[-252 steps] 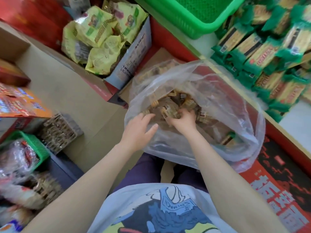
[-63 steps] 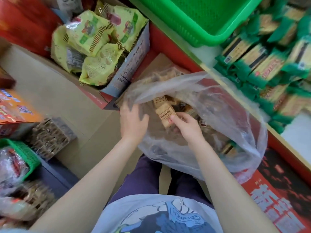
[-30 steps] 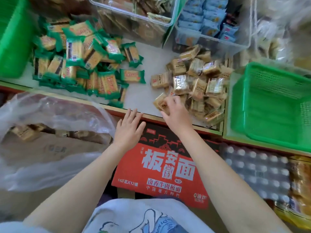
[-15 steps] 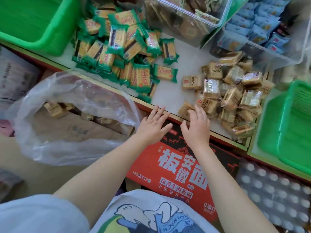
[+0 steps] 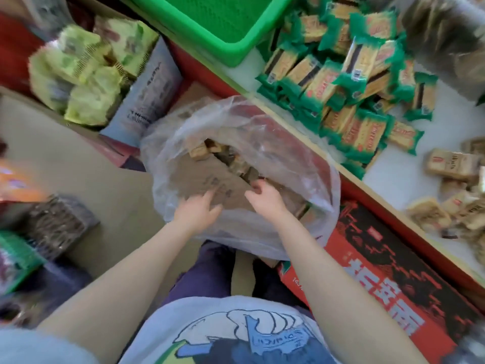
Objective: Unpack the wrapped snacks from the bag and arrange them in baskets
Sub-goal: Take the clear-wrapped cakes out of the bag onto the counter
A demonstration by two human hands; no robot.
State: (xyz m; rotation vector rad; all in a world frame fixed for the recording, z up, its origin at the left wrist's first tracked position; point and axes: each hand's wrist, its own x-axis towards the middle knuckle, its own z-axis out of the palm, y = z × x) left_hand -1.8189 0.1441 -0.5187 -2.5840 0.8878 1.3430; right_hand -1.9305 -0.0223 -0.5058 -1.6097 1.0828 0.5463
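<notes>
A clear plastic bag point(image 5: 288, 158) lies open on a cardboard box below the shelf, with several tan wrapped snacks point(image 5: 199, 152) left along its far side. My left hand point(image 5: 199, 208) rests on the bag's near rim with fingers spread and nothing in it. My right hand point(image 5: 265, 195) reaches into the bag's mouth, its fingers curled at the snacks; blur hides whether it grips one. A pile of the same tan snacks point(image 5: 451, 166) lies on the white shelf at the right. An empty green basket point(image 5: 210, 19) stands at the top.
Green-wrapped snacks point(image 5: 341, 82) are heaped on the shelf beside the basket. A red carton point(image 5: 393, 285) stands below the shelf at the right. A box of yellow-green packets point(image 5: 86, 74) sits top left. A dark basket of snacks point(image 5: 57, 224) is at the left.
My view swung from the shelf back down to the bag. Both hands left the shelf edge and the tan snack pile and came to the bag's mouth.
</notes>
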